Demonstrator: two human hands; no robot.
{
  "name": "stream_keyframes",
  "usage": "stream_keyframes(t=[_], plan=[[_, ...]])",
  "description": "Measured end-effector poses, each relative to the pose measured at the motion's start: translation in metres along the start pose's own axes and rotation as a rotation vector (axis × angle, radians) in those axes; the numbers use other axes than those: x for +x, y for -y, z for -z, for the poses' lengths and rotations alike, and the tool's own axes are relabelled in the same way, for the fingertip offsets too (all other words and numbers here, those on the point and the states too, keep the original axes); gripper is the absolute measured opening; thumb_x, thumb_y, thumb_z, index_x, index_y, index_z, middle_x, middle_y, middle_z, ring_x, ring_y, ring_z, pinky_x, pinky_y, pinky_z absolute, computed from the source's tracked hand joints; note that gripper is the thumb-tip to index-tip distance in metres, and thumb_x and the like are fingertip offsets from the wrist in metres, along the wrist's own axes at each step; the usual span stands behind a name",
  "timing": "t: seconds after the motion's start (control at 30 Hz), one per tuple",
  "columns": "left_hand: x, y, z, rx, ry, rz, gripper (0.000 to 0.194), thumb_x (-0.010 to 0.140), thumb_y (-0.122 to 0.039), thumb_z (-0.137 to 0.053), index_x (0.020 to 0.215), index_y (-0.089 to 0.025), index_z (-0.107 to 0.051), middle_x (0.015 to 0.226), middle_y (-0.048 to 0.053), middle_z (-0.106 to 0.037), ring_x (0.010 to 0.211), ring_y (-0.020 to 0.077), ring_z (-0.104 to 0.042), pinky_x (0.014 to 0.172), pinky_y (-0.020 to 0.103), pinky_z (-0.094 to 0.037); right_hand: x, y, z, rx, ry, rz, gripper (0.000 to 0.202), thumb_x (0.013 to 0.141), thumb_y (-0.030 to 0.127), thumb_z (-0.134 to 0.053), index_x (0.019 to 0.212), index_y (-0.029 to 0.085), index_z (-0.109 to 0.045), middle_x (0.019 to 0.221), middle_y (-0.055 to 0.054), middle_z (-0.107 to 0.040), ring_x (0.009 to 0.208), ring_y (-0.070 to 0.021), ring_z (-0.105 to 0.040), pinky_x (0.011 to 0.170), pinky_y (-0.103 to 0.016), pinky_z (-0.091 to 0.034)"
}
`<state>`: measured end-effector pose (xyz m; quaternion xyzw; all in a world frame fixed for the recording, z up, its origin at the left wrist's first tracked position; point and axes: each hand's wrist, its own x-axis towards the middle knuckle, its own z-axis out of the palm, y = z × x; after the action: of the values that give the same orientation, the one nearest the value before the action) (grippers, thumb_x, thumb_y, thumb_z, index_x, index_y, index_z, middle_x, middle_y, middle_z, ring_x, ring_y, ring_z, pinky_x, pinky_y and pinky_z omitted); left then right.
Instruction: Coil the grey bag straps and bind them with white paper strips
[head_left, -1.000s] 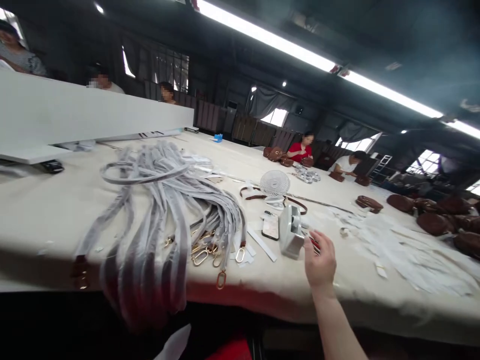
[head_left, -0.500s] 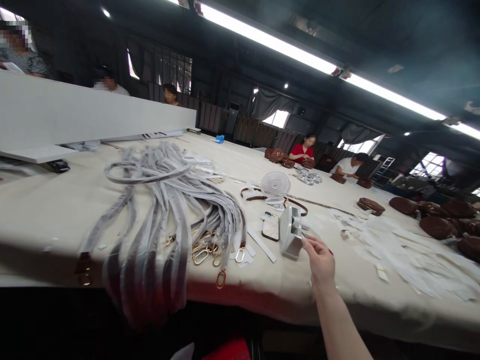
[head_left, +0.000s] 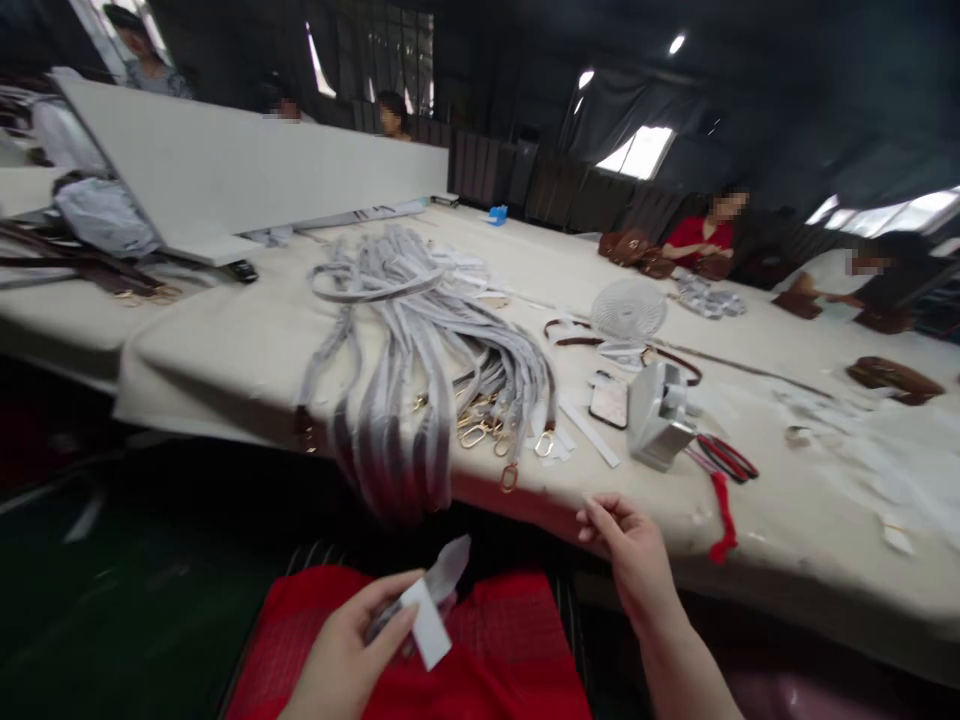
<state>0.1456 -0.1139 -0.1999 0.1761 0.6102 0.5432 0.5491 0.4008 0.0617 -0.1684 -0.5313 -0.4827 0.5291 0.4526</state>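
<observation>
Over my lap, my left hand [head_left: 367, 632] is closed on a small white card [head_left: 427, 622] and crumpled clear plastic [head_left: 448, 565]. My right hand [head_left: 621, 530] is in front of the table edge, its thumb and finger pinched; what they hold, if anything, is too small to make out. Just beyond it stands a grey tape dispenser [head_left: 660, 415], with red-handled scissors [head_left: 727, 458] and a red ribbon [head_left: 722, 518] to its right. Plastic-wrapped straps [head_left: 405, 350] with gold clasps [head_left: 474, 433] lie in a heap and hang over the edge.
A phone [head_left: 609, 400] and a round white fan [head_left: 628, 310] are beyond the dispenser. Brown straps [head_left: 679, 362] lie near them. A long white board [head_left: 262, 170] stands at the back left. People sit across the table near brown bags [head_left: 892, 378].
My right hand has moved from the dispenser back toward me, below the table edge. My left hand has come into view with the card and plastic. The view has turned downward and left.
</observation>
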Motion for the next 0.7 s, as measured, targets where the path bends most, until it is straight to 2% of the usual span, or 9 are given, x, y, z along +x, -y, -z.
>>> stream_keyframes(t=[0.03, 0.1, 0.17, 0.23, 0.43, 0.7], plan=[[-0.003, -0.004, -0.005, -0.019, 0.026, -0.002, 0.061, 0.060, -0.055, -0.084, 0.105, -0.016, -0.071, 0.093, 0.011, -0.078, 0.097, 0.0325, -0.072, 0.091, 0.043, -0.057, -0.019, -0.003, -0.018, 0.021, 0.128, -0.036, 0.036, 0.070, 0.049, -0.081, 0.076, 0.016, -0.067, 0.067, -0.002, -0.069, 0.051, -0.0093, -0.058, 0.051, -0.020, -0.048], [-0.005, -0.009, -0.014, -0.071, -0.002, -0.037, 0.060, 0.062, -0.052, -0.084, 0.106, -0.014, -0.069, 0.094, 0.013, -0.078, 0.094, 0.0313, -0.073, 0.090, 0.043, -0.057, -0.053, -0.008, -0.049, 0.071, 0.347, -0.120, 0.033, 0.076, 0.046, -0.078, 0.072, 0.016, -0.065, 0.064, -0.001, -0.067, 0.048, -0.0078, -0.055, 0.050, -0.019, -0.045], [-0.005, -0.011, -0.019, -0.090, -0.038, -0.065, 0.058, 0.064, -0.049, -0.083, 0.106, -0.012, -0.068, 0.097, 0.014, -0.077, 0.091, 0.0300, -0.073, 0.088, 0.042, -0.058, -0.078, -0.015, -0.071, 0.108, 0.483, -0.210, 0.034, 0.078, 0.046, -0.077, 0.070, 0.016, -0.064, 0.062, -0.001, -0.067, 0.047, -0.0075, -0.054, 0.049, -0.020, -0.042], [-0.006, -0.012, -0.021, -0.099, -0.056, -0.085, 0.054, 0.067, -0.046, -0.082, 0.107, -0.012, -0.067, 0.098, 0.015, -0.077, 0.091, 0.0292, -0.073, 0.086, 0.041, -0.058, -0.094, -0.024, -0.085, 0.132, 0.558, -0.287, 0.037, 0.077, 0.048, -0.076, 0.070, 0.016, -0.062, 0.062, -0.001, -0.067, 0.046, -0.0071, -0.053, 0.049, -0.020, -0.040], [-0.008, -0.010, -0.016, -0.139, -0.057, -0.122, 0.049, 0.073, -0.041, -0.078, 0.110, -0.012, -0.064, 0.100, 0.015, -0.076, 0.093, 0.0285, -0.073, 0.083, 0.038, -0.058, -0.104, -0.051, -0.095, 0.116, 0.631, -0.393, 0.043, 0.074, 0.056, -0.076, 0.071, 0.016, -0.058, 0.061, -0.001, -0.067, 0.042, -0.0063, -0.049, 0.044, -0.019, -0.032], [-0.012, -0.008, -0.014, -0.110, -0.082, -0.107, 0.042, 0.075, -0.038, -0.076, 0.106, -0.013, -0.065, 0.092, 0.010, -0.075, 0.081, 0.0198, -0.070, 0.076, 0.030, -0.055, -0.101, -0.064, -0.104, -0.001, 0.632, -0.475, 0.053, 0.071, 0.064, -0.073, 0.062, 0.020, -0.046, 0.046, 0.005, -0.057, 0.034, -0.0053, -0.042, 0.039, -0.019, -0.023]])
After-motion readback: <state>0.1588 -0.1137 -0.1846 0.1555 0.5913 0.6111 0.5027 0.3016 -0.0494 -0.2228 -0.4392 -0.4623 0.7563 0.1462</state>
